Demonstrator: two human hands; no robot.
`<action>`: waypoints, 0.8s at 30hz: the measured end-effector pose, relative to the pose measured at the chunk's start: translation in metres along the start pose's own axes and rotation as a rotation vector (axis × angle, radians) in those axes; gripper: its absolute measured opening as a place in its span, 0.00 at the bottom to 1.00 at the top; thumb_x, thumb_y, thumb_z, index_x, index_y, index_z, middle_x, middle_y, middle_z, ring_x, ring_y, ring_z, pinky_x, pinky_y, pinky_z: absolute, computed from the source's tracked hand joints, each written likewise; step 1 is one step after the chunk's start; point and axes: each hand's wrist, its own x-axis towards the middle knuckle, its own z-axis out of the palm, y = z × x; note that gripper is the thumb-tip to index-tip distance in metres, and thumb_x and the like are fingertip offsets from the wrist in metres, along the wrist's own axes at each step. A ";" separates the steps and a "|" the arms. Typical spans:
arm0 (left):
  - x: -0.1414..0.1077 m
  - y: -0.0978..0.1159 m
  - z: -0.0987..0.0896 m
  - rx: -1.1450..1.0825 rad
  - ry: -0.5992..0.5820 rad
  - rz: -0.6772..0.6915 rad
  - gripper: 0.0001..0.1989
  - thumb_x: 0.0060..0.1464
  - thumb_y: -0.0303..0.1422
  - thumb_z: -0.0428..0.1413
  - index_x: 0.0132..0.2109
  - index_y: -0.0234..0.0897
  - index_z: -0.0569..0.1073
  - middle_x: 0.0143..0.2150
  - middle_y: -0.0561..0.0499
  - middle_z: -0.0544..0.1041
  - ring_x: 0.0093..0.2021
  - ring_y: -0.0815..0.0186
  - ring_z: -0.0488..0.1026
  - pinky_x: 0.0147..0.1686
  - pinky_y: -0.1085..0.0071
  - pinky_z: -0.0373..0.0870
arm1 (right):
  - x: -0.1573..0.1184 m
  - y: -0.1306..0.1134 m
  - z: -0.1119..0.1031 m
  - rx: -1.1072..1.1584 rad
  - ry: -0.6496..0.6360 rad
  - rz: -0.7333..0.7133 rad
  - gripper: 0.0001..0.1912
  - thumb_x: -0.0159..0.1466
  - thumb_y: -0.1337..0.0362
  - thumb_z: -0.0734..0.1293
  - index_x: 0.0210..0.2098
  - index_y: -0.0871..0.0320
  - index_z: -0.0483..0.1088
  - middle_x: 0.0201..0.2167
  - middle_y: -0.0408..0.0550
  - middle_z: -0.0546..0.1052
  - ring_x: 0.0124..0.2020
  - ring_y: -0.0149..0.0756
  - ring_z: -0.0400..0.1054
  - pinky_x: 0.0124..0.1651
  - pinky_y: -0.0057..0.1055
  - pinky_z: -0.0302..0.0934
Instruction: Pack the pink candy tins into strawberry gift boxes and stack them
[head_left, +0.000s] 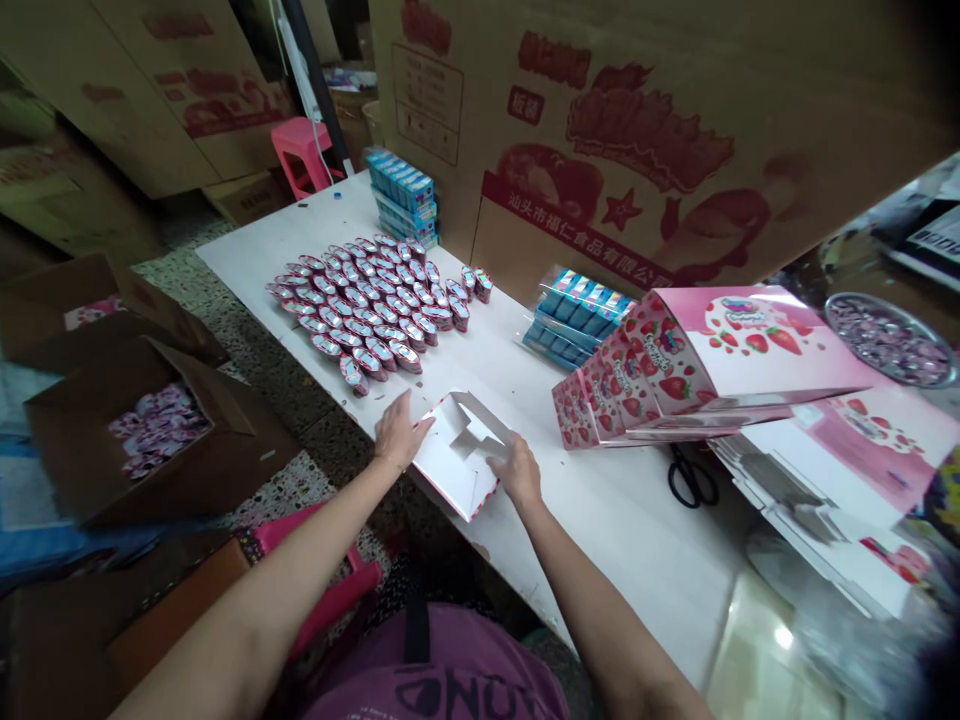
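The left hand (397, 432) lies with fingers spread across the left edge of a white-and-pink folded cardboard display tray (450, 470). The right hand (517, 470) presses on its near right side, fingers close together over an inner flap; whether either hand is pinching the card is hard to tell from this angle. The tray sits between the hands on a white tabletop (622, 540). At 11 o'clock from it, shiny pink-and-white wrapped packets (352, 310) lie in tilted, overlapping rows. At 1 o'clock, clear-wrapped blue boxes (577, 318) stand just beside a row of pink strawberry-printed cardboard display boxes (637, 370), with black-handled scissors (691, 476) at 3 o'clock. An open brown carton of wrapped sweets (71, 440) sits off the table at 9 o'clock, and a round steel tray of sweets (840, 310) sits at 2 o'clock.
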 end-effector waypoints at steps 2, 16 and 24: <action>-0.017 -0.016 0.004 -0.230 0.093 -0.116 0.34 0.50 0.42 0.53 0.59 0.33 0.50 0.56 0.35 0.62 0.56 0.55 0.61 0.50 0.61 0.62 | 0.000 -0.003 -0.006 0.056 0.024 -0.122 0.31 0.53 0.62 0.64 0.56 0.56 0.54 0.52 0.50 0.65 0.52 0.42 0.60 0.52 0.39 0.57; -0.029 -0.019 0.023 -0.419 0.073 -0.240 0.13 0.51 0.36 0.49 0.42 0.34 0.70 0.41 0.44 0.74 0.44 0.59 0.70 0.47 0.61 0.64 | 0.025 -0.040 -0.033 -0.532 -0.627 -0.890 0.28 0.60 0.57 0.56 0.60 0.51 0.50 0.62 0.44 0.52 0.63 0.43 0.39 0.60 0.53 0.33; -0.035 -0.018 0.023 -0.458 0.127 -0.410 0.27 0.52 0.36 0.50 0.56 0.28 0.55 0.55 0.35 0.63 0.56 0.58 0.61 0.54 0.62 0.58 | 0.014 -0.047 -0.011 -0.495 -0.495 -0.720 0.17 0.59 0.71 0.56 0.42 0.49 0.69 0.56 0.40 0.63 0.59 0.41 0.47 0.58 0.52 0.34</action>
